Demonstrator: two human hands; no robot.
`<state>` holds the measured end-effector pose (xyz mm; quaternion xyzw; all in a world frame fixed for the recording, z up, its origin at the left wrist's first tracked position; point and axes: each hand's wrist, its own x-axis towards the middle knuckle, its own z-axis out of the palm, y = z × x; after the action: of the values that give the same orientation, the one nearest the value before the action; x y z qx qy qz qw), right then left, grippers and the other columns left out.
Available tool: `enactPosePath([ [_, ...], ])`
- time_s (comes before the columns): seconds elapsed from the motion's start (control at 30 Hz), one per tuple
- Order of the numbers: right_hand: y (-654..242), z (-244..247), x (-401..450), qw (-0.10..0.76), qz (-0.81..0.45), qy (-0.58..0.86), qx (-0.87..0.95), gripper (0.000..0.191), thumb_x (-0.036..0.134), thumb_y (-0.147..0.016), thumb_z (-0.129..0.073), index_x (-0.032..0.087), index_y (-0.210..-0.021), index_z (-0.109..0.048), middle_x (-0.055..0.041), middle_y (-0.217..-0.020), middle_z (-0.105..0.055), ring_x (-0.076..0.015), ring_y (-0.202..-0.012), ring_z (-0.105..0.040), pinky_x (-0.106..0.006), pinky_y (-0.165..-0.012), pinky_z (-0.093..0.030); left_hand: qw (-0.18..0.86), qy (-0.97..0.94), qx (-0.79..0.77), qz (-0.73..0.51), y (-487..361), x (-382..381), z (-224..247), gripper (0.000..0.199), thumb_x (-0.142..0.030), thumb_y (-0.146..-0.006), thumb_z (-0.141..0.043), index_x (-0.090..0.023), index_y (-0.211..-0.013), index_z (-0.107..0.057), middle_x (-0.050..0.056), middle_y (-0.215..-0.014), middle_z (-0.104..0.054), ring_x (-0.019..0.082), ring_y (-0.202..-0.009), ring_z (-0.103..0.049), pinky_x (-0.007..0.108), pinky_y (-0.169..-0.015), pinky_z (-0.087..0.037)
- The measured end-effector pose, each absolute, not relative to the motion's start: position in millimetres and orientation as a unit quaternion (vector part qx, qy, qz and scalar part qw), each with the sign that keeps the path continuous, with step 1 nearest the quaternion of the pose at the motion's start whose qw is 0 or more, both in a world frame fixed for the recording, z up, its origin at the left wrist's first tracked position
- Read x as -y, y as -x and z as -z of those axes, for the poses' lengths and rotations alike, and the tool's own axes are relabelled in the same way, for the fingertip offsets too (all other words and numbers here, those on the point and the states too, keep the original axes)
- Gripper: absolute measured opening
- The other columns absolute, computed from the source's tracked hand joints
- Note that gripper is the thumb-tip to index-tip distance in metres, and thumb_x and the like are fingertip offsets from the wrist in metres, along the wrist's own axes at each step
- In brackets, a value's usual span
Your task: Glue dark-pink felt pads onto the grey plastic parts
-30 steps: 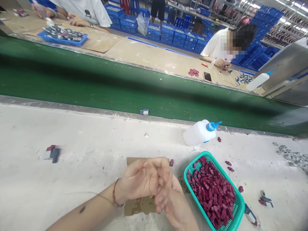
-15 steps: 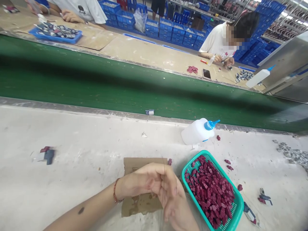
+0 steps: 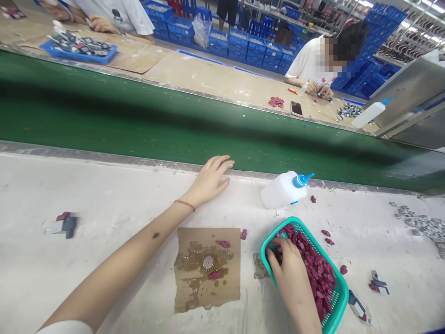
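Observation:
My left hand [image 3: 210,180] reaches over the edge of the green belt [image 3: 156,132], fingers apart, over a small grey-and-white piece [image 3: 230,165] mostly hidden beneath them. In the teal basket [image 3: 342,304] of dark red pieces [image 3: 318,273], my right hand [image 3: 288,262] has its fingers bent down among the pieces; whether they grip one is hidden. Between my arms lies a stained cardboard sheet [image 3: 227,292] with a round metal cap [image 3: 208,263] and two red pieces [image 3: 215,275] on it.
A white glue bottle [image 3: 278,191] leans behind the basket. Assembled pieces [image 3: 69,226] lie at left, others [image 3: 378,284] at right, near a grey pile [image 3: 420,225]. Across the belt, a person [image 3: 314,62] handles small parts; another person [image 3: 114,18] sits by a blue tray [image 3: 78,53].
My hands, together over the cardboard before, have parted. The left has moved forward to the belt edge; the right has gone into the basket. The cap and red pieces on the cardboard now show.

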<state>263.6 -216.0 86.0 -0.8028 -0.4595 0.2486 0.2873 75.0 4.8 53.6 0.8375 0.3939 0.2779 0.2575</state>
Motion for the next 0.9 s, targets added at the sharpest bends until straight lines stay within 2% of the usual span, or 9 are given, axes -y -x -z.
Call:
enactPosePath([
  [0.07,-263,-79,215,0.278,-0.231,0.811,0.46,0.008,0.022,-0.076,-0.06,0.025,-0.081,-0.066,-0.0084,-0.087,-0.067,-0.0296,-0.087,-0.059,-0.042,-0.079,-0.045,0.212,-0.849,-0.424,-0.234,-79,-23,-38,0.044,-0.019,-0.088,-0.048,-0.015,-0.132,-0.052,0.016,-0.144,-0.048,0.036,-0.135,-0.037,0.054,-0.112,-0.031],
  [0.13,-261,-75,213,0.272,-0.222,0.811,0.468,0.007,0.02,-0.075,-0.058,0.025,-0.074,-0.064,-0.0076,-0.081,-0.066,-0.0285,-0.081,-0.059,-0.041,-0.074,-0.045,0.201,-0.853,-0.433,-0.212,-84,-33,-30,0.041,-0.02,-0.091,-0.046,-0.017,-0.131,-0.053,0.015,-0.138,-0.053,0.035,-0.128,-0.043,0.053,-0.109,-0.036],
  [0.3,-264,-74,208,0.244,-0.212,0.814,0.483,0.008,0.02,-0.071,-0.054,0.023,-0.068,-0.061,-0.0065,-0.071,-0.065,-0.0266,-0.067,-0.06,-0.038,-0.065,-0.044,0.217,-0.846,-0.434,-0.219,-101,-42,-29,0.029,-0.022,-0.092,-0.05,-0.018,-0.119,-0.06,0.014,-0.121,-0.06,0.032,-0.113,-0.051,0.048,-0.102,-0.042],
  [0.43,-264,-76,208,0.264,-0.235,0.82,0.45,0.006,0.026,-0.069,-0.056,0.023,-0.07,-0.062,-0.0048,-0.064,-0.065,-0.0246,-0.059,-0.06,-0.037,-0.061,-0.045,0.268,-0.822,-0.442,-0.239,-118,-47,-33,0.018,-0.018,-0.089,-0.056,-0.017,-0.106,-0.064,0.012,-0.109,-0.061,0.031,-0.11,-0.053,0.045,-0.098,-0.045],
  [0.5,-262,-77,209,0.287,-0.252,0.819,0.429,0.008,0.03,-0.07,-0.058,0.023,-0.069,-0.062,-0.0029,-0.06,-0.064,-0.0226,-0.054,-0.058,-0.035,-0.057,-0.045,0.306,-0.801,-0.442,-0.262,-122,-48,-35,0.017,-0.015,-0.088,-0.057,-0.016,-0.102,-0.064,0.012,-0.107,-0.06,0.03,-0.111,-0.055,0.045,-0.098,-0.046],
  [0.6,-260,-81,212,0.34,-0.276,0.81,0.391,0.016,0.038,-0.071,-0.065,0.022,-0.071,-0.066,-0.0029,-0.061,-0.065,-0.0218,-0.055,-0.059,-0.034,-0.056,-0.048,0.378,-0.758,-0.434,-0.308,-118,-41,-37,0.022,-0.016,-0.088,-0.057,-0.015,-0.11,-0.062,0.012,-0.114,-0.059,0.027,-0.109,-0.059,0.043,-0.099,-0.047],
  [0.67,-261,-85,215,0.39,-0.301,0.796,0.351,0.024,0.043,-0.07,-0.072,0.02,-0.076,-0.069,-0.0057,-0.068,-0.07,-0.0234,-0.063,-0.065,-0.035,-0.061,-0.053,0.436,-0.719,-0.427,-0.332,-107,-28,-37,0.027,-0.019,-0.089,-0.056,-0.014,-0.116,-0.06,0.014,-0.117,-0.061,0.024,-0.1,-0.064,0.04,-0.093,-0.051],
  [0.77,-261,-90,219,0.449,-0.347,0.765,0.304,0.03,0.045,-0.068,-0.079,0.019,-0.083,-0.074,-0.0083,-0.084,-0.075,-0.0255,-0.079,-0.07,-0.037,-0.074,-0.057,0.521,-0.667,-0.41,-0.341,-80,6,-36,0.031,-0.023,-0.088,-0.059,-0.012,-0.117,-0.06,0.014,-0.107,-0.069,0.022,-0.087,-0.069,0.036,-0.081,-0.056],
  [0.9,-252,-91,218,0.471,-0.395,0.727,0.307,0.029,0.043,-0.072,-0.08,0.021,-0.09,-0.078,-0.0087,-0.099,-0.073,-0.0244,-0.087,-0.071,-0.034,-0.077,-0.059,0.708,-0.48,-0.391,-0.339,-40,55,-42,0.032,-0.028,-0.08,-0.072,-0.015,-0.107,-0.062,0.011,-0.109,-0.071,0.02,-0.089,-0.072,0.029,-0.075,-0.055],
])
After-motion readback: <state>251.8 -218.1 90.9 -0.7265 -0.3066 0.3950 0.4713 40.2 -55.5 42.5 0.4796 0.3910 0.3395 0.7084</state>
